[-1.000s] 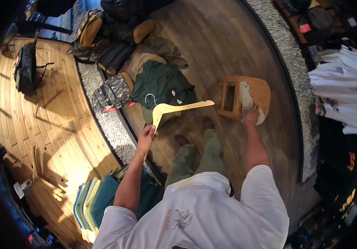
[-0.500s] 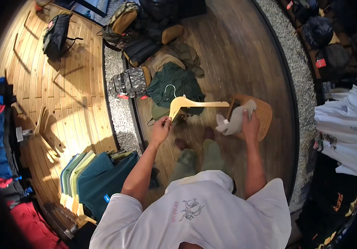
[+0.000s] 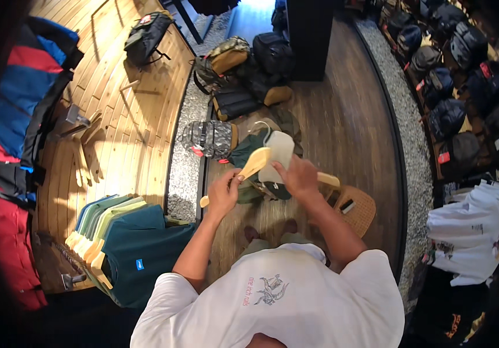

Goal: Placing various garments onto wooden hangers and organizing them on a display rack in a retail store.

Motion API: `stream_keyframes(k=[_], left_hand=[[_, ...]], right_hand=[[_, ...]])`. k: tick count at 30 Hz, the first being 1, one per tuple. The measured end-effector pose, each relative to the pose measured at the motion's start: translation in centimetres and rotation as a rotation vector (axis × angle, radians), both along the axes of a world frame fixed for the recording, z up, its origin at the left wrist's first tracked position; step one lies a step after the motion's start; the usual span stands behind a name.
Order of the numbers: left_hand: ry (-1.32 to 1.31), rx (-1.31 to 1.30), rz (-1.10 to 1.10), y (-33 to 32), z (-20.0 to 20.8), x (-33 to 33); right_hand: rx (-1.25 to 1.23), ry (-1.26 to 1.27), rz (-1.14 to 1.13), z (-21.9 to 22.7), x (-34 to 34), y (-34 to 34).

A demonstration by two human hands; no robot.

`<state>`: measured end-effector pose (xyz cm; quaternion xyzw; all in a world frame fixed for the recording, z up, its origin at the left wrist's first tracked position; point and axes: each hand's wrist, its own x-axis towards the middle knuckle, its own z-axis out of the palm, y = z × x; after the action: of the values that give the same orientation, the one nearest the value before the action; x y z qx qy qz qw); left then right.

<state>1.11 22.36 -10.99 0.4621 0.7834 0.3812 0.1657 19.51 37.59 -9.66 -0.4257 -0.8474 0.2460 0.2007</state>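
Observation:
Between my hands is a pale wooden clothes hanger [image 3: 256, 162] with a metal hook. My left hand [image 3: 222, 192] is closed around its left arm, near the lower end. My right hand [image 3: 301, 175] grips a light grey cloth [image 3: 281, 149], thumb on top, and holds it against the hanger's middle. The cloth covers part of the hanger; the far arm shows again past my right hand. Below and beyond the hanger lies a dark green garment [image 3: 242, 155], partly hidden by it. To the right stands a woven-cane seat [image 3: 361, 217] with a small dark-and-white object [image 3: 347, 206] on it.
Backpacks lie ahead, including a grey camouflage one [image 3: 206, 138] and a black one [image 3: 274, 53]. A black pillar [image 3: 310, 40] rises behind. Shirts hang at the lower left [image 3: 145, 249] and right [image 3: 464, 232]. Jackets [image 3: 23, 98] hang far left; shelved bags [image 3: 447, 116] line the right.
The grey cloth has moved left with my right hand, from beside the cane seat onto the hanger. My left hand still holds the hanger, now turned. The view has tipped up slightly.

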Motion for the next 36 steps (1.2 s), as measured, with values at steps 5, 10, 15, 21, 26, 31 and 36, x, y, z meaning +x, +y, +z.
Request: stream_keyframes(k=[5,10,15,21,26,31,36], left_hand=[[0.038,0.081,0.062,-2.8,4.1,-4.0],[0.15,0.114,-0.068,-2.8,4.7,-2.6],[0.21,0.185,-0.002,-3.7,4.7,-3.7],[0.127,0.176,0.037,-6.4,7.9,-7.5],[0.043,0.232,0.099,-8.3,5.8,-10.7],[0.081,0.155,0.008,-8.3,5.4,-11.5],[0.002,0.228,-0.049,-8.2,6.1,-12.2]], right_hand=[[0.101,-0.021,0.142,-3.3,5.9,3.4],[0.143,0.174,-0.003,-2.8,0.1,-0.2],[0.068,0.254,-0.152,2.2,-6.3,-3.9],[0.447,0.205,-0.029,-2.4,0.0,0.1],[0.04,0.318,-0.393,-2.9,5.1,1.0],[0.095,0.537,-0.428,1.9,2.0,-0.1],[-0.03,0.446,0.343,7.5,-1.4,-7.4]])
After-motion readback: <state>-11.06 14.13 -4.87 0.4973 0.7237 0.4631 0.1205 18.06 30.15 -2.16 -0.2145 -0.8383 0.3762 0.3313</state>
